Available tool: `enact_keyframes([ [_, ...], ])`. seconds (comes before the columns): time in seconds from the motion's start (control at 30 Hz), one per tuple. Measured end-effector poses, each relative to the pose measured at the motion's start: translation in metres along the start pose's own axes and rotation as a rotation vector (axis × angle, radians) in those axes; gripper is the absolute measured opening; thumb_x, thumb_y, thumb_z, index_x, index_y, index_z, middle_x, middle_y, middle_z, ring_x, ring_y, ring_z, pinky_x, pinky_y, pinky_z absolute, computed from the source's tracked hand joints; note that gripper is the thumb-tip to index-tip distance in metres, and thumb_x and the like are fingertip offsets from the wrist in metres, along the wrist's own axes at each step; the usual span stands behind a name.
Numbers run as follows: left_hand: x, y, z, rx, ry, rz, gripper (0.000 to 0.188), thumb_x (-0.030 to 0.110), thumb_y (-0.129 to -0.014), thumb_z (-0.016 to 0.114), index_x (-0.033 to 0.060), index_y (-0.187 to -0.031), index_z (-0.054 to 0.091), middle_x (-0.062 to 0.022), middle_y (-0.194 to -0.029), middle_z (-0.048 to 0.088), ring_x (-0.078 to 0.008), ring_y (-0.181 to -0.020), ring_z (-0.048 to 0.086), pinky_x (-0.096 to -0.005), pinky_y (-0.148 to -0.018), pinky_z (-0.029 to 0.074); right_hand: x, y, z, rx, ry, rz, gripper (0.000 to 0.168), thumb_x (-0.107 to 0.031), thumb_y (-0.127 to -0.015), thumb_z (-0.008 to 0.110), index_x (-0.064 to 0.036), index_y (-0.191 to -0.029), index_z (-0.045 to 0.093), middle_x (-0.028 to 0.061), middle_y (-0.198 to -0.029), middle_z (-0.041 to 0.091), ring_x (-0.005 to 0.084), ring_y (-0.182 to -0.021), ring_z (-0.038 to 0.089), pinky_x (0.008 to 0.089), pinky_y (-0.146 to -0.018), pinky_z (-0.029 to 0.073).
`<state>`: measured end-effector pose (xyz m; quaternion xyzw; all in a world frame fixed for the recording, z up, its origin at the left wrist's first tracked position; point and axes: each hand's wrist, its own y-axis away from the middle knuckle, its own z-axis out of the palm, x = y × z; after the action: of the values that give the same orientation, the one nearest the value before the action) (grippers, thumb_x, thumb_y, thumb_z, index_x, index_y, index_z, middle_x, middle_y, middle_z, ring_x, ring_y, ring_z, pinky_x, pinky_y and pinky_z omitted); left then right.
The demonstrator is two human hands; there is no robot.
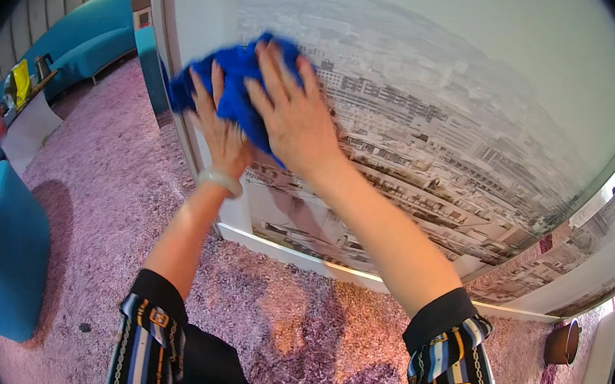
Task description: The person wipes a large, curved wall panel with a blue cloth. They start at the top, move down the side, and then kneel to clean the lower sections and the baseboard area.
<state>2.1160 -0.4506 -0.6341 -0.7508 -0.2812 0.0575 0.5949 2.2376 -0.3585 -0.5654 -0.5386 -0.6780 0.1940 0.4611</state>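
A crumpled blue cloth [234,84] lies against the left part of an upright panel [408,107] printed with a grey city view. My left hand [221,125], with a pale bangle at its wrist, presses on the lower left part of the cloth, fingers spread. To its right, my right hand [294,111] rests on the cloth's right side, its fingers also spread over the fabric. Both hands and the cloth are slightly blurred. One corner of the cloth reaches the panel's left edge.
Purple shaggy carpet [282,314] covers the floor. At the left stand a teal curved sofa [90,48], a teal seat [4,254] and a table [33,129] bearing a yellow bag [20,82]. A brown bucket [562,343] stands at the lower right.
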Motion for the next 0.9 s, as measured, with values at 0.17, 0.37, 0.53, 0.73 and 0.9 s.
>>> enact_keyframes([
  [0.17,0.001,0.144,0.027,-0.287,-0.028,-0.105,0.073,0.033,-0.095,0.052,0.0066,-0.152,0.014,-0.0224,-0.157,0.008,-0.0451,-0.144,0.003,-0.0685,-0.107,0.011,-0.028,0.092,0.033,-0.385,0.100,-0.263,0.052,-0.016,-0.088,0.047,-0.007,-0.140,0.043,0.0156,-0.156,0.023,0.0244,-0.144,0.023,0.0440,-0.118,0.016],
  [0.37,0.021,0.144,0.009,-0.305,0.111,-0.127,0.075,0.031,-0.094,0.049,0.0064,-0.153,0.010,-0.0286,-0.155,-0.001,-0.0513,-0.139,0.014,-0.0631,-0.109,0.013,-0.020,0.129,0.015,-0.429,0.104,-0.223,0.054,-0.015,-0.086,0.050,-0.007,-0.139,0.043,0.0142,-0.156,0.024,0.0216,-0.144,0.024,0.0430,-0.118,0.016],
  [0.53,0.042,0.011,-0.001,-0.045,0.125,0.136,0.068,0.040,-0.091,0.049,0.0181,-0.151,0.026,-0.0264,-0.156,0.007,-0.0603,-0.126,0.030,-0.0680,-0.106,0.013,0.039,0.057,-0.032,-0.139,0.099,-0.079,0.047,-0.015,-0.082,0.055,-0.008,-0.128,0.055,0.0169,-0.154,0.027,0.0268,-0.140,0.031,0.0461,-0.116,0.019],
  [0.73,0.056,-0.141,-0.028,0.304,0.061,0.286,0.070,0.056,-0.083,0.056,0.0403,-0.147,0.032,-0.0193,-0.157,0.012,-0.0631,-0.123,0.033,-0.0781,-0.097,0.014,0.088,-0.036,-0.086,0.297,0.380,0.052,0.053,-0.032,-0.078,0.067,-0.018,-0.128,0.055,0.0172,-0.148,0.034,0.0380,-0.135,0.032,0.0617,-0.107,0.021],
  [0.9,0.081,-0.082,-0.012,0.157,0.093,0.260,0.082,0.033,-0.073,0.064,0.0368,-0.148,0.031,-0.0226,-0.157,0.011,-0.0622,-0.122,0.034,-0.0755,-0.100,0.012,0.074,0.007,-0.078,0.114,0.348,0.158,0.058,-0.037,-0.074,0.071,-0.020,-0.127,0.055,0.0208,-0.153,0.024,0.0400,-0.140,0.024,0.0661,-0.107,0.016],
])
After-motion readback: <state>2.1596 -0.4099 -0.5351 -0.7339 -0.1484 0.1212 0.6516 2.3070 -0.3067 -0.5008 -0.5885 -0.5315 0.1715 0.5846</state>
